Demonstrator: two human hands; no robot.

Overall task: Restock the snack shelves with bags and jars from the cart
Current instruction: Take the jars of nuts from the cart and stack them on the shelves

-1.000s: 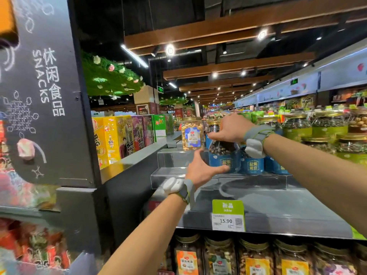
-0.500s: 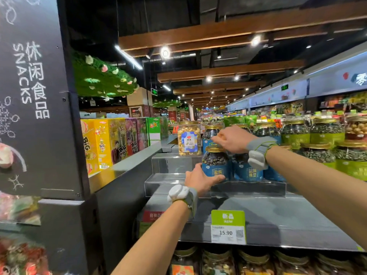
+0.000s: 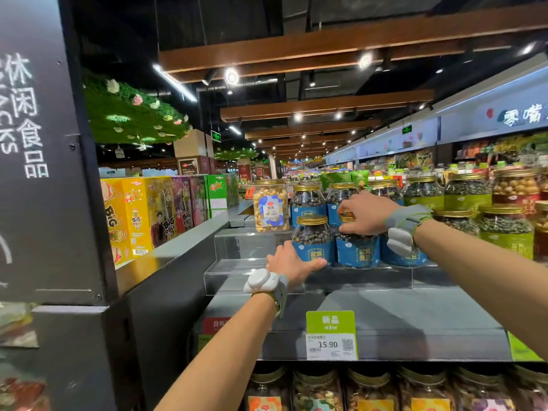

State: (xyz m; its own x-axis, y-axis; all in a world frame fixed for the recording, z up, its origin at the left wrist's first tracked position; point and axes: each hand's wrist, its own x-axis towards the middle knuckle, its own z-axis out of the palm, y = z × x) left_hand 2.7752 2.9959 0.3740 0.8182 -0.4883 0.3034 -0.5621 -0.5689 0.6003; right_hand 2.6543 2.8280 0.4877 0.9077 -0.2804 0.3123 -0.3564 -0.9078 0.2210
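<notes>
Supermarket snack aisle, wooden beams (image 3: pixel 326 40) and spotlights (image 3: pixel 231 76) overhead, jars stacked everywhere. Fingers first: the right hand (image 3: pixel 367 213) is curled down over the gold lid (image 3: pixel 347 218) of the middle blue-label jar (image 3: pixel 357 250), a clear plastic tub of dark beans, gripping it from the top. The left hand (image 3: pixel 292 262) hugs the base of the left blue-label jar (image 3: pixel 312 237), same sort. Its thumb lies across the front under the label, and the other fingers go round the far side where I can't see them. Both jars stand upright, touching each other, on the low step of a clear acrylic riser (image 3: pixel 237 272) sitting on the grey metal shelf (image 3: pixel 400 310).

Progress-wise, I'd say this spot is mostly done. More of the same jars fill the step behind, and a third blue-label jar (image 3: pixel 412 258) sits just right, half hidden by the grey wristband (image 3: pixel 407 219). Looks like room for a few more at the riser's left end though. No cart or bags in shot, so no idea how much stock is left. The gold-lidded jars (image 3: pixel 317 387) on the shelf below are cut off by the bottom edge.
</notes>
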